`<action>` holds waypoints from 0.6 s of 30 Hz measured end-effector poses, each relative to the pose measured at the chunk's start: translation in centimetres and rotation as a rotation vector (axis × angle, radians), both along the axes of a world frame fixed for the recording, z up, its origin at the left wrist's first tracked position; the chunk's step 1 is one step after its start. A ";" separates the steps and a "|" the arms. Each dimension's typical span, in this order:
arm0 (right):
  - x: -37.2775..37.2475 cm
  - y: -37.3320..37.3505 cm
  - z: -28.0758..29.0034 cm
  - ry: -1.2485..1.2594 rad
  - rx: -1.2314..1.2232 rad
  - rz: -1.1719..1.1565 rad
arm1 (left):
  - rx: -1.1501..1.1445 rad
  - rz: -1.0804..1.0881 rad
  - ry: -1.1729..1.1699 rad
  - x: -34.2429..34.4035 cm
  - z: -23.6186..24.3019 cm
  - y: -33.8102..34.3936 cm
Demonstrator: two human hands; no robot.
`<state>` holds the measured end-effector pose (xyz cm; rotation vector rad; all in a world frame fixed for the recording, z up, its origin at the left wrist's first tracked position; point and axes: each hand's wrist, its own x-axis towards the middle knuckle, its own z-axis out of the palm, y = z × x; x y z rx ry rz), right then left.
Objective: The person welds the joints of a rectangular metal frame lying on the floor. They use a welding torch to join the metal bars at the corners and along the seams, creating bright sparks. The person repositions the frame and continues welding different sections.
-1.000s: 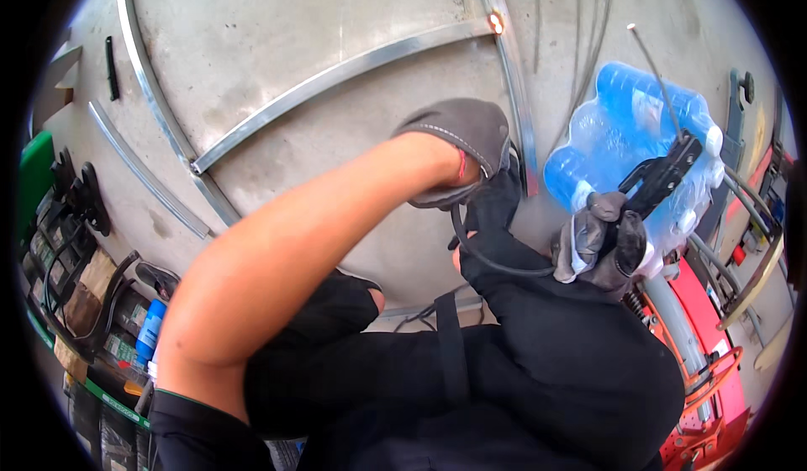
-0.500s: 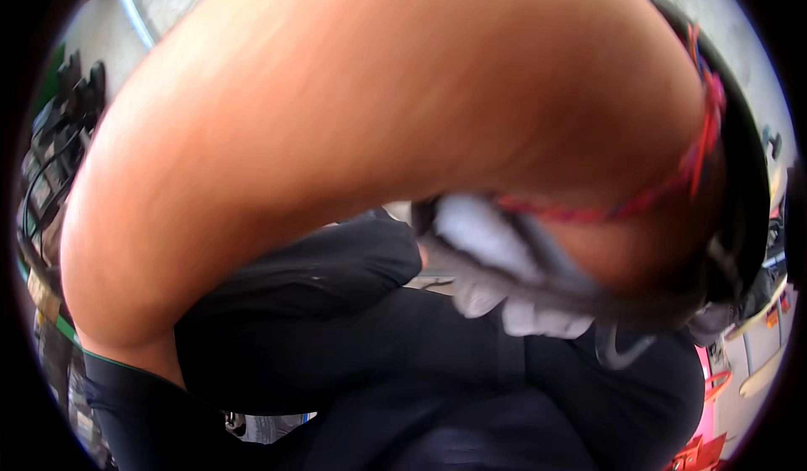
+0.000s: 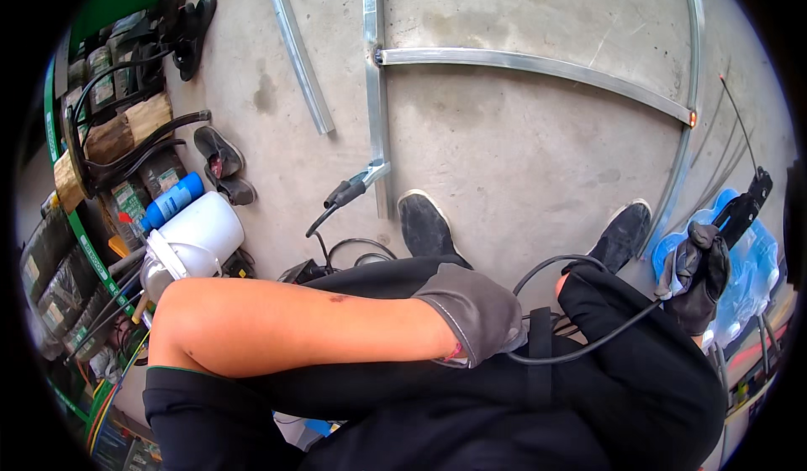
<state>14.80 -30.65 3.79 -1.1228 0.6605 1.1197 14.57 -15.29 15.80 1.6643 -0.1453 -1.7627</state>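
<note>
My right hand (image 3: 699, 273), in a dark grey work glove, grips a black welding electrode holder (image 3: 743, 212). A thin electrode (image 3: 740, 118) sticks up from its jaws, with a reddish tip. The black cable (image 3: 580, 355) runs from the right hand across my lap. My left hand (image 3: 479, 315), in a grey glove, rests over my thighs near this cable; its fingers are hidden. Ahead on the floor lie joined square steel tubes (image 3: 538, 67), with an orange-glowing spot (image 3: 692, 119) at the right joint. A ground clamp (image 3: 370, 177) bites the near tube end.
A loose tube (image 3: 298, 50) lies at the upper left. Left of me are a white bucket (image 3: 206, 227), a blue bottle (image 3: 175, 200), shoes (image 3: 220, 156) and a green-edged rack (image 3: 92, 256) of packages. A blue plastic bag (image 3: 752, 256) lies beyond my right hand.
My left forearm, raised close before the view and blocking most of it, has dropped to my lap. The floor, the steel tubes and my right hand with the electrode holder now show.
</note>
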 end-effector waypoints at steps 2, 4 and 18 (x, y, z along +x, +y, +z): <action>0.1 0.3 -0.2 0.006 0.013 0.007 | 0.089 0.077 -0.156 -0.1 0.0 -0.5; 0.9 -0.5 -0.6 -0.008 -0.009 0.011 | 0.039 -0.022 -0.358 -0.6 -0.2 -0.9; 11.5 -16.6 1.2 -0.064 -0.342 -0.454 | 0.178 -0.298 -0.313 5.6 -13.1 -8.1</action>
